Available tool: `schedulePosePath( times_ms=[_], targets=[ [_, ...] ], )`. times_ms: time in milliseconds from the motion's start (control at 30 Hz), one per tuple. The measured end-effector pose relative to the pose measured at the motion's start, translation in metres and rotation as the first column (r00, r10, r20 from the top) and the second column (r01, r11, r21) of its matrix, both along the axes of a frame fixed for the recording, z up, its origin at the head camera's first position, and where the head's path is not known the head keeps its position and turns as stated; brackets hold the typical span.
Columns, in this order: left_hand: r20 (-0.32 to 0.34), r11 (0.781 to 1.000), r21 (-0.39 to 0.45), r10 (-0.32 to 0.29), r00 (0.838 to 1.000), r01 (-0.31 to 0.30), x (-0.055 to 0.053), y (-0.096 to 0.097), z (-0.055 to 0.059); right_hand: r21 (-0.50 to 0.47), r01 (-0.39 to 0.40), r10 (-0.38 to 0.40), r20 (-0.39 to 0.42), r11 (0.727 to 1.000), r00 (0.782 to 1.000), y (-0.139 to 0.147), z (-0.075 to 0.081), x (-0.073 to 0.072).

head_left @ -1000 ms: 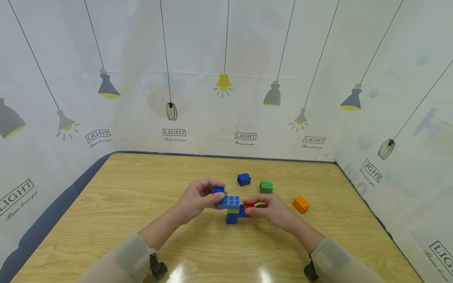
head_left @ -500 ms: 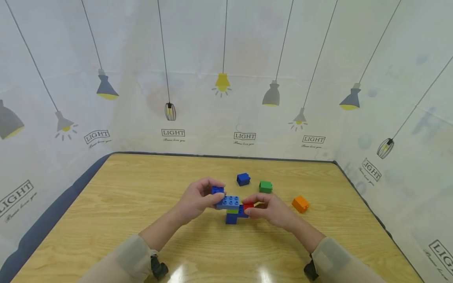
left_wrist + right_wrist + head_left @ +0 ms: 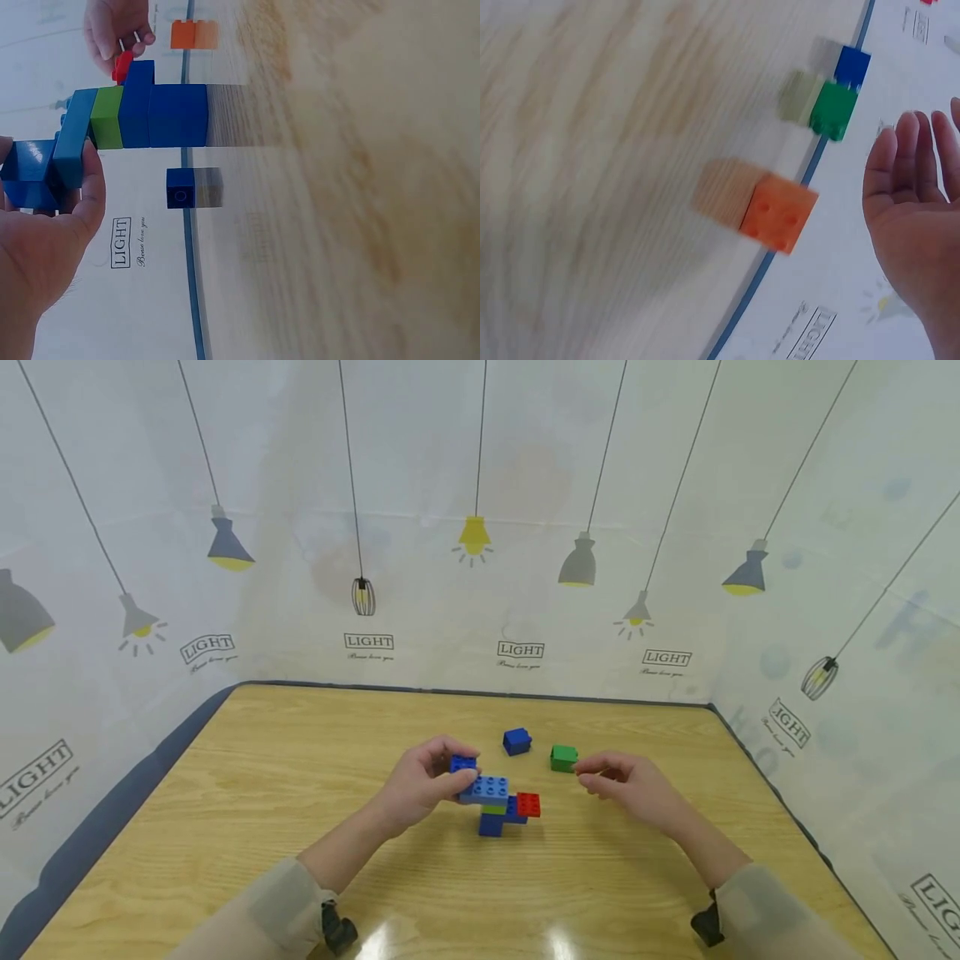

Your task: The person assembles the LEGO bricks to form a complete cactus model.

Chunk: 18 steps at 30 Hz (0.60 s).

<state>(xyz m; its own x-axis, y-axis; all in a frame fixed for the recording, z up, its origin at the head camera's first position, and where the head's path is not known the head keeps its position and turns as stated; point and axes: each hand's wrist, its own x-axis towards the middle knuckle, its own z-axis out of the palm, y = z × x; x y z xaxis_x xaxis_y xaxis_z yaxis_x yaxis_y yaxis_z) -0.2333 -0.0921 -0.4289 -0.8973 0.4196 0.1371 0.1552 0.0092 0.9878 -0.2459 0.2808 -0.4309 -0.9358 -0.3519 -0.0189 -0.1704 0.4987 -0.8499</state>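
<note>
Toy building bricks are stacked in the middle of the table: a dark blue brick [image 3: 178,115] at the bottom, then another dark blue one, a lime green brick [image 3: 107,118], and a light blue brick [image 3: 491,788] jutting left. My left hand [image 3: 420,783] grips the small dark blue brick [image 3: 31,174] at the light blue one's left end. A red brick [image 3: 528,804] sits on the stack's lower right arm. Holding nothing, my right hand [image 3: 633,787] hovers right of the stack, fingers loosely extended. It hides the orange brick [image 3: 780,213] from the head view.
Behind the stack, a loose dark blue brick [image 3: 517,742] and a green brick [image 3: 564,757] lie on the wooden table [image 3: 300,735]. White cloth walls [image 3: 420,460] printed with lamps surround the table's back and sides.
My right hand has let go of the red brick and moved right, over towards the orange brick. The red brick stays on the stack. My left hand keeps its hold.
</note>
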Motion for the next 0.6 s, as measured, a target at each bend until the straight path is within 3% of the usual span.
schedulePosePath(
  times_ms=[267,467,600],
  targets=[
    [0.000,1.000,0.001,0.001,1.000,-0.001,-0.001,0.000,-0.001,0.141,0.132,-0.118,-0.099,0.981,0.988,0.047,0.000,0.000],
    [0.003,1.000,0.000,0.001,1.000,-0.001,-0.002,-0.001,-0.003,0.201,0.162,-0.144,-0.101,0.966,0.984,0.068,-0.006,-0.001],
    [0.001,1.000,-0.006,-0.001,1.000,0.001,-0.003,-0.001,-0.004,0.219,0.159,-0.151,-0.052,0.963,0.987,0.075,-0.009,-0.003]
  ],
)
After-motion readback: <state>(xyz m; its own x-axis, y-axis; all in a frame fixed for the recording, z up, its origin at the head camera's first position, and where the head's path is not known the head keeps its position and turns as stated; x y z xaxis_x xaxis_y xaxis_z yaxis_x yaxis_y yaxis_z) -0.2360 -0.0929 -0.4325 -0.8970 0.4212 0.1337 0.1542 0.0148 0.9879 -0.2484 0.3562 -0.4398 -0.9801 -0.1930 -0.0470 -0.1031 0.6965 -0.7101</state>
